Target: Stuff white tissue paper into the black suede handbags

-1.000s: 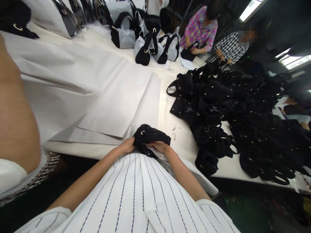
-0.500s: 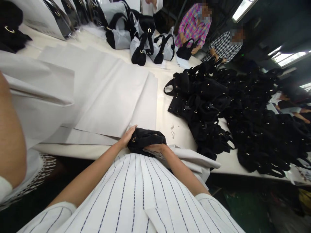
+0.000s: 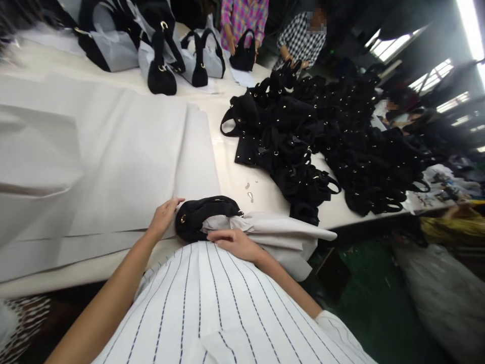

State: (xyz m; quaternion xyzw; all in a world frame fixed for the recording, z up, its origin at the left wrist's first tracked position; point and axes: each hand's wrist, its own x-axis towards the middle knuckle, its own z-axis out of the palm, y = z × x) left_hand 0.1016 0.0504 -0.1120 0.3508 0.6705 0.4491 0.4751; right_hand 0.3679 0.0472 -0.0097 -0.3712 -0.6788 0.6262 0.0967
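White tabletop (image 3: 235, 177) is stretching across the frame, with large sheets of pale paper (image 3: 113, 151) lying over its left half. At lower centre, a small black bag (image 3: 200, 217) is sitting at the near edge of the table, partly wrapped in a pale sheet (image 3: 280, 235) that is trailing off to the right. The left hand (image 3: 162, 220) is resting against the bag's left end with fingers loosely curved, not closed around it. The right hand (image 3: 233, 241) is lying flat, fingers together, pressing on the wrapping just below the bag. A heap of black bags (image 3: 326, 136) is filling the right of the table; wrapped bags (image 3: 170, 55) are standing at upper left, where two other people (image 3: 265, 25) are handling bags at top centre
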